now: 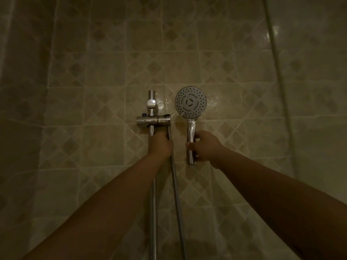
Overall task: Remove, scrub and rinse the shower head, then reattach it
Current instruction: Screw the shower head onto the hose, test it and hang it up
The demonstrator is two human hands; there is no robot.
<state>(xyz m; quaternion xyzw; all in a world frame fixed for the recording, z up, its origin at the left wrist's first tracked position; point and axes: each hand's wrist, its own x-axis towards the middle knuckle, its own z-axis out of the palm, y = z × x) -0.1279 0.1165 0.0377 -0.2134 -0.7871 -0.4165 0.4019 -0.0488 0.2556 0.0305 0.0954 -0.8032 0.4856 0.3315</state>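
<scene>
The chrome shower head (pixel 190 102) is off its holder and upright, its round grey spray face turned toward me. My right hand (pixel 204 147) grips its shiny handle (pixel 191 128) near the lower end. To the left, the metal holder bracket (pixel 153 121) sits on the vertical slide rail (pixel 151 96). My left hand (pixel 160 143) is closed just under the bracket around the top of the metal hose (pixel 176 194), which hangs down from there. The hose's end is hidden inside my fist.
A beige tiled wall (pixel 105 72) with a diamond pattern fills the view behind the fittings. A wall corner (pixel 277 72) runs down the right side. A pale curtain or panel (pixel 11 34) shows at the far left. The light is dim.
</scene>
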